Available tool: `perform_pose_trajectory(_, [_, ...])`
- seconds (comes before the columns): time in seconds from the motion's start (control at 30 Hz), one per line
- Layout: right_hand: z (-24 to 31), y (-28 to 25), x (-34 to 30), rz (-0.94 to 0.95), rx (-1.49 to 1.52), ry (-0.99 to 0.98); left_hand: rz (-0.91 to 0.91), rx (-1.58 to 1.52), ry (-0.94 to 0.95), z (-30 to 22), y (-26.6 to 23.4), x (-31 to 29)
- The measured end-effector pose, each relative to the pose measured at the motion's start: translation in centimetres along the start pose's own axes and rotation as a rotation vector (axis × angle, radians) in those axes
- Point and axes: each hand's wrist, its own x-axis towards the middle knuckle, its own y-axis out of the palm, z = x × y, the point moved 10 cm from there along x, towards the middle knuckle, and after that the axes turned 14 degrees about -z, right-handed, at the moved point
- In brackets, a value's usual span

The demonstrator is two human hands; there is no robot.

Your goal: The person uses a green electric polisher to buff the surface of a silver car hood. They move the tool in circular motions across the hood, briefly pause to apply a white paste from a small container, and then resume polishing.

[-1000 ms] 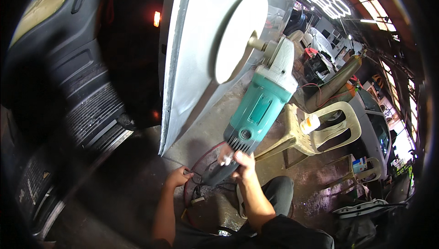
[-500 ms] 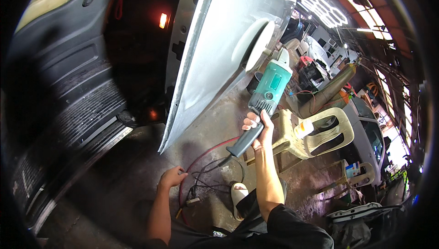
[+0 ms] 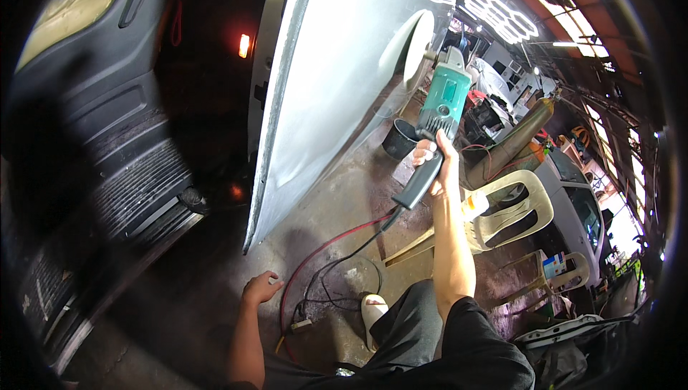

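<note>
My right hand (image 3: 436, 158) wraps round the dark rear handle of a green electric polisher (image 3: 447, 92). Its round white pad (image 3: 420, 51) faces the glossy light-grey vehicle door (image 3: 337, 67), which mirrors the pad; whether the two touch I cannot tell. From the handle's end a black cord (image 3: 360, 246) runs down to the floor. My left hand (image 3: 263, 287) hangs low below the door's bottom corner, fingers loosely bent, with nothing in it.
Behind my right forearm stands a beige plastic chair (image 3: 517, 207) with a bottle (image 3: 474, 206) on it. A red hose (image 3: 308, 259) loops across the floor near my foot. A black bucket (image 3: 399, 140) sits by the door, and a ridged step (image 3: 147, 188) is at the left.
My right hand has carried the polisher to the right and up, farther along the door. My left hand has shifted slightly down. The view has also moved somewhat.
</note>
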Motion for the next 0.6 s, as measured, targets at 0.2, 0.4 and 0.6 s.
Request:
perform_pose_trajectory(0.2, [4.3,5.5,1.5,0.121,-0.014,0.009,0.037,0.010,-0.045,1.2,0.9,0.9])
perform_pose_trajectory(0.4, [4.9,5.7,2.4,0.123,-0.042,0.062,0.020,0.020,-0.056,1.8,0.9,1.3])
perform_pose_trajectory(0.6, [1.8,0.9,3.0,0.075,0.066,0.165,0.054,0.006,-0.030,0.8,1.1,0.8])
